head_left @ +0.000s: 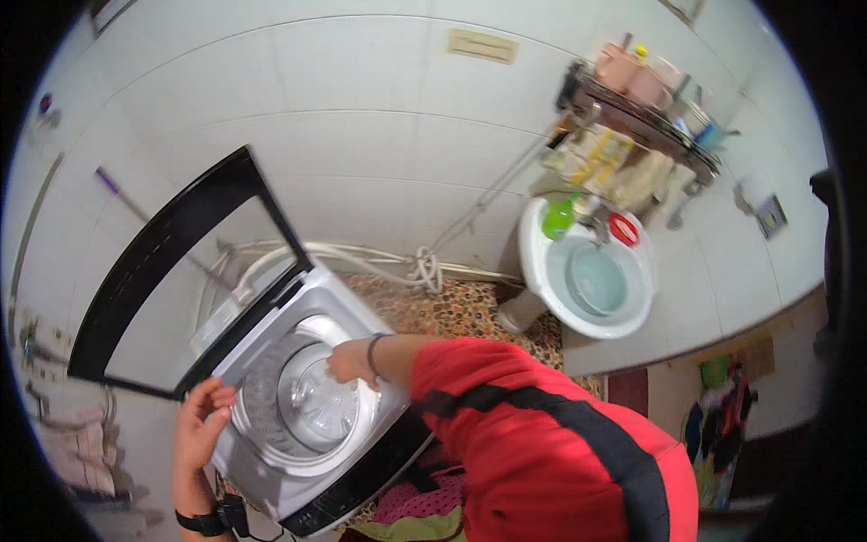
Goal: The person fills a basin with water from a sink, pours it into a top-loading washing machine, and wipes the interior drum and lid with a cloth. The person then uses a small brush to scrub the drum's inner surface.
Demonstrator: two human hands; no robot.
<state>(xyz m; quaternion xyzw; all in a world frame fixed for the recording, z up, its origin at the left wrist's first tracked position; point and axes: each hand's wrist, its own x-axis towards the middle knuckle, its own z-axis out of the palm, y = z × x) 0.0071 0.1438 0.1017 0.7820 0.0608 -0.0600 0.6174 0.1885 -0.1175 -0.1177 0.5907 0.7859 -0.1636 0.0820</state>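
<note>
A top-loading washing machine (312,316) stands before me with its black-framed clear lid (172,262) raised. My right hand (352,363) reaches over the right rim into the opening of the metal drum (316,397). Its fingers point down and are mostly hidden behind the back of the hand, so I cannot tell whether they hold anything. At the left edge of the machine, by the lid hinge, my left hand (204,423) is raised with fingers loosely bent and apart, holding nothing. No clothes show in the drum.
White hoses (361,260) run along the wall behind the machine. To the right is a white washbasin (537,262) with a light blue bowl (598,280) and a green bottle (560,219). Above hangs a crowded shelf (641,110). Pink and green cloth (420,506) lies near the machine's front.
</note>
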